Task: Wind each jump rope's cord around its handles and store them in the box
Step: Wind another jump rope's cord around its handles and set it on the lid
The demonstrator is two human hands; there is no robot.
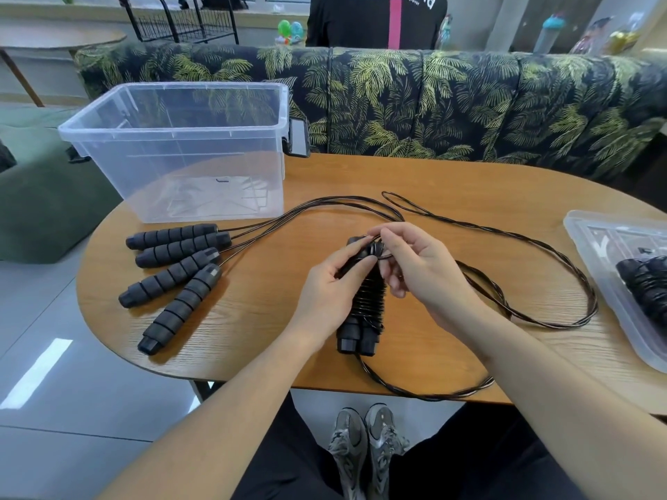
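Head view: a wound pair of handles [362,312] is gripped mid-table [469,182] by the left hand [326,290]; the cord [541,232] is pinched at its top by the right hand [418,268]. The clear box [173,153] stands far left.

Between my left hand [326,290] and the box [180,149] lies open worktop [274,283], but the four loose handles [173,272] fan across its left side and their cords [306,211] run right along the box's front. The box mouth is open from above. On the right, looped cord [534,283] sprawls toward the lid [613,283] at the edge. Sofa back [433,102] walls off the far side.
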